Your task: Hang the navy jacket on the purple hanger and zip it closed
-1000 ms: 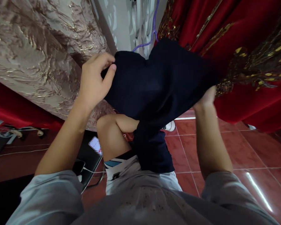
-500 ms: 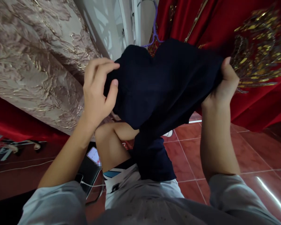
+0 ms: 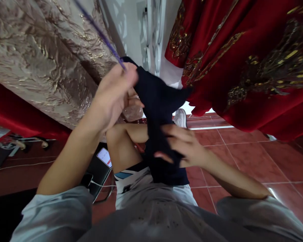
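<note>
A dark navy garment (image 3: 161, 97) hangs bunched in front of me, its lower part lying over my lap. My left hand (image 3: 113, 94) is closed around a purple hanger (image 3: 101, 33), whose blurred thin stem slants up to the left out of view. The garment's upper edge meets the fingers of that hand; whether they also pinch the cloth is partly hidden. Lower down, my right hand (image 3: 184, 144) is blurred by motion, its fingers curled on the narrow gathered middle of the garment.
Pale gold-textured fabric (image 3: 45, 60) hangs at the left, red gowns with gold sequins (image 3: 242, 67) at the right. A phone (image 3: 104, 157) lies on a black seat (image 3: 101, 178) beside my bare knee, with a white cable nearby. Red tiles (image 3: 242, 158) cover the floor.
The garment has gone from spread wide between both hands to bunched and lower. My right hand has come down and inward; the left has taken hold of the hanger, now tilted left.
</note>
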A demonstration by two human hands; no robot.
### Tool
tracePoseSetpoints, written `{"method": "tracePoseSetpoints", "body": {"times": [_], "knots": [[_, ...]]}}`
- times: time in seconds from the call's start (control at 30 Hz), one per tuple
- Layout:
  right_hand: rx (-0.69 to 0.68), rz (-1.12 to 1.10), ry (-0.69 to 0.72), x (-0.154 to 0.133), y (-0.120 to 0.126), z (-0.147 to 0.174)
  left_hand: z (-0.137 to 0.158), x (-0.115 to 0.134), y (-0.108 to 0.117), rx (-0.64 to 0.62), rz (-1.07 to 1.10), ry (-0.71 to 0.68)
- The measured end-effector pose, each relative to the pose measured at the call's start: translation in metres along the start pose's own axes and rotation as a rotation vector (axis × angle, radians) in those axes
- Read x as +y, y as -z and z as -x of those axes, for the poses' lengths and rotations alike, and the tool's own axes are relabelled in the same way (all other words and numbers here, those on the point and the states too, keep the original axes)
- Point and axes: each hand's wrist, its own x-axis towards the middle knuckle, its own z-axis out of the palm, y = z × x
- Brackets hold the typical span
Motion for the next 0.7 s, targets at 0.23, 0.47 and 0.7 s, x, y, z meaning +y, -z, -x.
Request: {"method": "tracePoseSetpoints", "body": {"times": [0.23,0.47,0.7], "knots": [[0.116,-0.146,0.136,0.02,0.001,-0.011,0.055,0.007,0.029,-0.354,-0.607,0.064],[0.235,-0.149,-0.179,0.08,0.003,-0.02,0.049,0.013,0.077,-0.204,-0.634,-0.039],[0.113,-0.357,-0.22,0.093,-0.013,-0.025,0.028,0.0,0.142,-0.389,-0.556,-0.052]]}}
